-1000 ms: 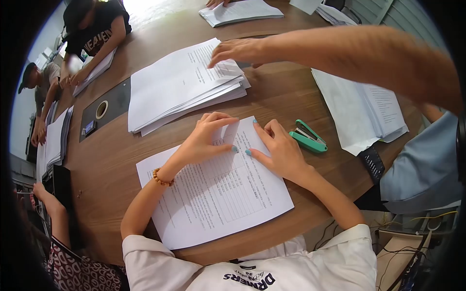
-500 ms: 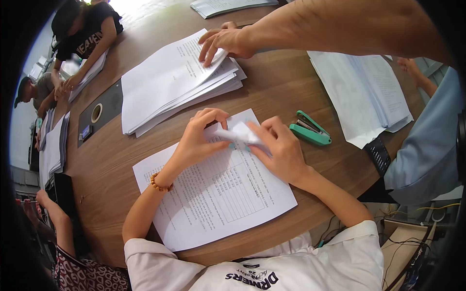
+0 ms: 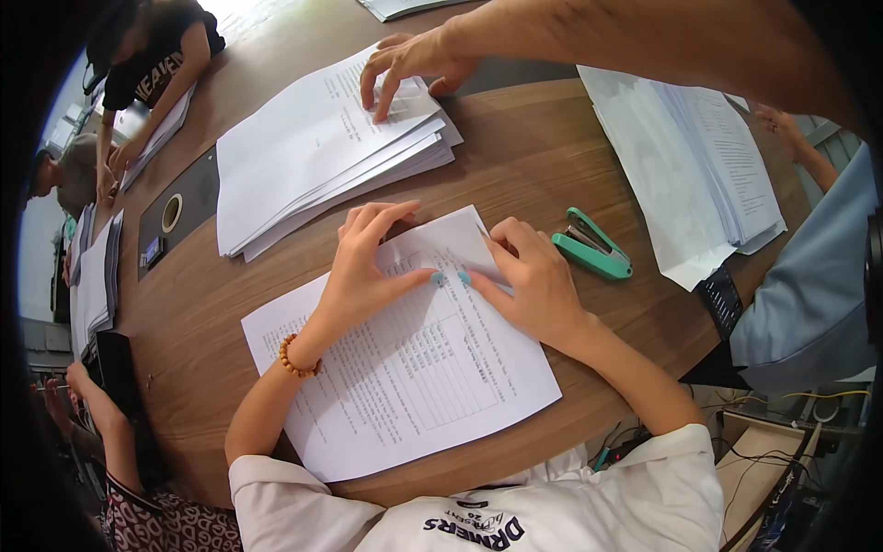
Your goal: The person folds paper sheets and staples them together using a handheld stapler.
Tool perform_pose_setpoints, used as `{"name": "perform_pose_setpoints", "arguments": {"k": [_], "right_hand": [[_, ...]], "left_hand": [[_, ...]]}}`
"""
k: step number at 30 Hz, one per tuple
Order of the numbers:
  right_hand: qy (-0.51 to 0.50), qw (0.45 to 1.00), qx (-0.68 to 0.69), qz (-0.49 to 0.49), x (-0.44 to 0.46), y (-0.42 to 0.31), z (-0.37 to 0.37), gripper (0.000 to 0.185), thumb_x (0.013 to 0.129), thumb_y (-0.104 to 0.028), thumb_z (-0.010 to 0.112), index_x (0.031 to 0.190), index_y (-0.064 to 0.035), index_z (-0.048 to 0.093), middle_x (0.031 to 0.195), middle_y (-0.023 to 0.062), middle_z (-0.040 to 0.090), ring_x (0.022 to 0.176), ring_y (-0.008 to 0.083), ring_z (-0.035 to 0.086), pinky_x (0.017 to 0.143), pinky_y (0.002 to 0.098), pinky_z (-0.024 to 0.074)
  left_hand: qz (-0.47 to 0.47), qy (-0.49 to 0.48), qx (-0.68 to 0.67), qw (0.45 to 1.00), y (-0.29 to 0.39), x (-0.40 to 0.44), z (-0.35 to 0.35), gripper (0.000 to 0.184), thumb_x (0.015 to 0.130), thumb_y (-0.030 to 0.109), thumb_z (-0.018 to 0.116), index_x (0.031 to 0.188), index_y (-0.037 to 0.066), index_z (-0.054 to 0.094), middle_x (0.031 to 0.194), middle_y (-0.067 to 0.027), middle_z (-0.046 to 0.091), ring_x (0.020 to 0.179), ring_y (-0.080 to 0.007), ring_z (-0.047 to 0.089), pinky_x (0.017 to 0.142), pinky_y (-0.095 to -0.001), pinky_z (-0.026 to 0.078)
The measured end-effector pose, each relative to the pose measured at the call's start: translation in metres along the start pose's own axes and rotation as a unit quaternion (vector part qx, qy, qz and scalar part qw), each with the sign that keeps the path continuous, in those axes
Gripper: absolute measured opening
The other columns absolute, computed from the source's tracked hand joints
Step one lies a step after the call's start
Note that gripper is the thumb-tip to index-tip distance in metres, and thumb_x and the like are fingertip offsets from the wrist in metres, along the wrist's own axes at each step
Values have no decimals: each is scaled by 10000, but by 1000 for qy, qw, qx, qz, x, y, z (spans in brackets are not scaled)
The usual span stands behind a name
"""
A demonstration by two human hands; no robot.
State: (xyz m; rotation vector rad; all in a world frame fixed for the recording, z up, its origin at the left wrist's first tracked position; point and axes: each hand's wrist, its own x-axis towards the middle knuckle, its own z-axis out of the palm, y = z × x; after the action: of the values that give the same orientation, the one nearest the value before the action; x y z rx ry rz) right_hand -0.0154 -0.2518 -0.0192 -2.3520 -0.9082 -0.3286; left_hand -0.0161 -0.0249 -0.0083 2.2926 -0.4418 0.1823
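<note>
A printed sheet of paper [image 3: 414,359] with text and a ruled table lies tilted on the desk before me. My left hand [image 3: 368,262] is open at its upper left edge, fingers spread and thumb resting on the print. At the upper right edge, my right hand [image 3: 533,281] has its fingers curled around the paper's side and its thumb flat on top; the paper edge there is slightly lifted. Both thumb tips almost meet. Just right of my right hand lies a green stapler [image 3: 593,244].
Another person's hand [image 3: 414,69] rests on a thick paper stack [image 3: 313,156] beyond mine. More papers [image 3: 681,175] lie at the right beside a blue sleeve [image 3: 809,285]. A tape roll [image 3: 172,212] sits on a dark desk panel at the left. Co-workers sit along the left side.
The curled upper part of the paper between my hands has come down flat. My left fingers have opened away from it. The other person's hand has shifted slightly on the stack.
</note>
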Motion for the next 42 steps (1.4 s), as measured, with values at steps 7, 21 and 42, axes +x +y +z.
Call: {"name": "perform_pose_setpoints", "arguments": {"k": [7,21,42], "right_hand": [[46,998,-38,-34,-2,-3,0,462,716,-119,731,1145,-9,598,914,65,490,786,216,520,657,330,409],[47,997,-47,-33,-2,0,2,489,656,-109,750,1100,26,598,887,44,493,783,197,510,648,333,381],[72,995,-63,1,2,-8,5,478,693,-100,726,1135,31,600,875,50,489,765,172,513,638,321,379]], "left_hand": [[-18,10,-90,996,-4,-1,2,311,603,-33,746,893,68,700,1106,-55,575,1055,-189,516,895,-319,436],[-22,3,-99,995,1,-1,3,235,593,-93,704,735,95,713,959,-29,645,992,-204,547,818,-297,461],[18,25,-27,999,1,-3,2,241,611,-35,735,794,120,712,874,48,625,911,-145,527,877,-317,310]]}}
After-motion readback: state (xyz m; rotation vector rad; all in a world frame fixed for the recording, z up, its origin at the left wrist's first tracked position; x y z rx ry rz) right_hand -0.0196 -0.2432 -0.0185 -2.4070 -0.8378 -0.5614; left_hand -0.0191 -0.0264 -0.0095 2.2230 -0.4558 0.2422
